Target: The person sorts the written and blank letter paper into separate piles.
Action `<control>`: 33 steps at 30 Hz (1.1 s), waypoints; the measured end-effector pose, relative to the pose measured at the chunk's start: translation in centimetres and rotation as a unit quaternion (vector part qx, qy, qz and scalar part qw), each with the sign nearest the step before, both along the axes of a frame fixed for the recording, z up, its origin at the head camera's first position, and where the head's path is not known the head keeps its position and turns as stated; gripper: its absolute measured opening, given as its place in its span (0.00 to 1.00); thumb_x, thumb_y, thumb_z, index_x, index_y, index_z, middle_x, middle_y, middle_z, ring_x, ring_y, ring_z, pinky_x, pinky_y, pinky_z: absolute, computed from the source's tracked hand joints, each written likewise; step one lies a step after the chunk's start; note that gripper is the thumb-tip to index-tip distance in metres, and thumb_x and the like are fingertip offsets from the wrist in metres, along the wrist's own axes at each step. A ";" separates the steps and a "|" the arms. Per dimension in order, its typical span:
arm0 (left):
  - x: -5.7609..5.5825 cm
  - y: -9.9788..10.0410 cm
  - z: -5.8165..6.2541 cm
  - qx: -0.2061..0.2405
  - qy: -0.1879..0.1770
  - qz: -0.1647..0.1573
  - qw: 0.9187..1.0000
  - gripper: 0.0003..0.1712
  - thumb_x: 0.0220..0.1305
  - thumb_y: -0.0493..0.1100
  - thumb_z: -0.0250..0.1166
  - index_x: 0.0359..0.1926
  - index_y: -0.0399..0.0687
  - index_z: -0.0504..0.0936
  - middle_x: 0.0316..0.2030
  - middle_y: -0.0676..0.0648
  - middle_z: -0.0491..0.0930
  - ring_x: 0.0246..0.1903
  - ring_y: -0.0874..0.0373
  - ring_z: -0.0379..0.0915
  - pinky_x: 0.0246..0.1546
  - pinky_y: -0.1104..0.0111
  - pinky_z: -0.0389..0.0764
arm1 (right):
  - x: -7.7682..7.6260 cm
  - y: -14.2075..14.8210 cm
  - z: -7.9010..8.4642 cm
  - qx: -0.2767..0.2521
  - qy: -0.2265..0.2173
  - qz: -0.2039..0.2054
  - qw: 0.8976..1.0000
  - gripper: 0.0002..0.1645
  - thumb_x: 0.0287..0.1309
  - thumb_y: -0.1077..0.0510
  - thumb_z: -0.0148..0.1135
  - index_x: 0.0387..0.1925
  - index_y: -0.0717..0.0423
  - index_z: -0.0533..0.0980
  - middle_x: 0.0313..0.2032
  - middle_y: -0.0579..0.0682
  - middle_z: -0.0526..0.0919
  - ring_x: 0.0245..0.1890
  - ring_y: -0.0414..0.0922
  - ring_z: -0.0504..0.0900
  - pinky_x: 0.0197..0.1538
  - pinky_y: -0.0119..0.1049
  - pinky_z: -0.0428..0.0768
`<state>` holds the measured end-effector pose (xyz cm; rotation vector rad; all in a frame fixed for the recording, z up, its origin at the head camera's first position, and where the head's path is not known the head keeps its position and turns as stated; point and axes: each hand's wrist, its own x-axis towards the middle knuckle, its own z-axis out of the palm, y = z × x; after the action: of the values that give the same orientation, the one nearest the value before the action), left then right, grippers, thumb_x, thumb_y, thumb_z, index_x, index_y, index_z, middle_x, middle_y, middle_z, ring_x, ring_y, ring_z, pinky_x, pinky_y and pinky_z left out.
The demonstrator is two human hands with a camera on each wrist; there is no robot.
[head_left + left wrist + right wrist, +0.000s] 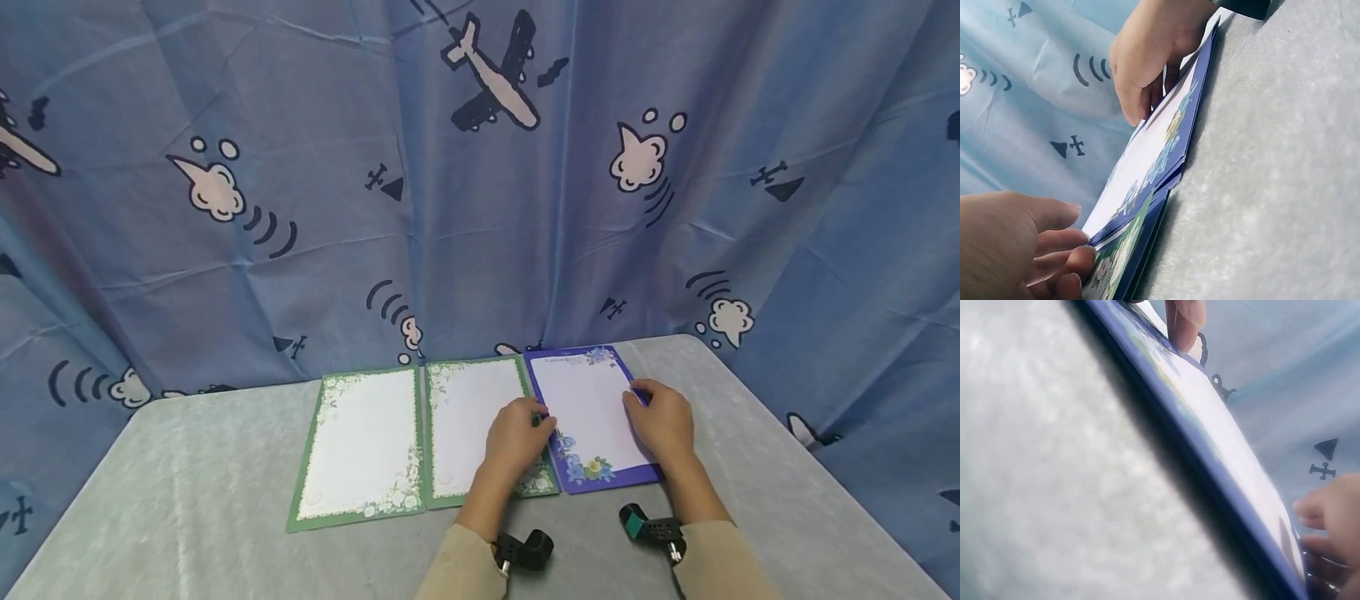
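Observation:
A writing pad with a purple border and blue flowers [585, 400] lies on the table, rightmost in a row of three. At its left edge is my left hand [516, 437], reaching over the middle green-bordered pad [461, 417]; its fingertips meet the purple border, thumb apart from the fingers in the left wrist view. My right hand [663, 421] touches the opposite edge, fingers bent loosely along the side. The right wrist view shows the purple pad's edge [1204, 465] running between both hands. Part of the middle pad is hidden under my left forearm.
Another green-bordered pad [363, 442] lies at the left of the row. A pale grey cloth covers the table [217, 492]. Behind the table's far edge hangs a blue curtain [322, 167] printed with planes and clouds. Each wrist wears a black strap [525, 550].

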<state>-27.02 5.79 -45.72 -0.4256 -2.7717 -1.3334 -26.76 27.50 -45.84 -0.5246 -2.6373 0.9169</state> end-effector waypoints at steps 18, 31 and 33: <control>-0.3 -0.2 -1.4 0.012 0.028 0.029 0.999 0.16 0.59 0.40 0.73 0.49 0.45 0.88 0.54 0.43 0.85 0.57 0.47 0.81 0.57 0.56 0.81 | -0.1 0.7 -0.9 0.009 0.024 0.009 1.000 0.20 0.67 0.62 0.56 0.56 0.67 0.80 0.60 0.70 0.78 0.65 0.68 0.73 0.69 0.61 0.68; -0.3 -0.1 -1.6 0.017 0.030 0.035 0.999 0.14 0.60 0.41 0.71 0.48 0.49 0.89 0.53 0.45 0.86 0.44 0.52 0.85 0.52 0.59 0.82 | 0.1 0.4 -0.8 -0.001 0.030 0.004 1.000 0.20 0.67 0.60 0.56 0.55 0.66 0.81 0.59 0.70 0.79 0.64 0.68 0.73 0.69 0.61 0.68; -0.2 -0.2 -1.5 0.027 0.020 0.033 0.999 0.13 0.62 0.42 0.69 0.48 0.50 0.89 0.52 0.45 0.87 0.29 0.57 0.81 0.43 0.63 0.82 | 0.1 0.4 -0.8 -0.002 0.028 0.005 1.000 0.20 0.67 0.60 0.57 0.55 0.66 0.80 0.59 0.70 0.79 0.64 0.68 0.73 0.69 0.61 0.68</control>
<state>-27.27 5.58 -47.23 -0.3504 -2.6867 -1.3660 -26.70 27.90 -46.62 -0.4798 -2.5907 0.9259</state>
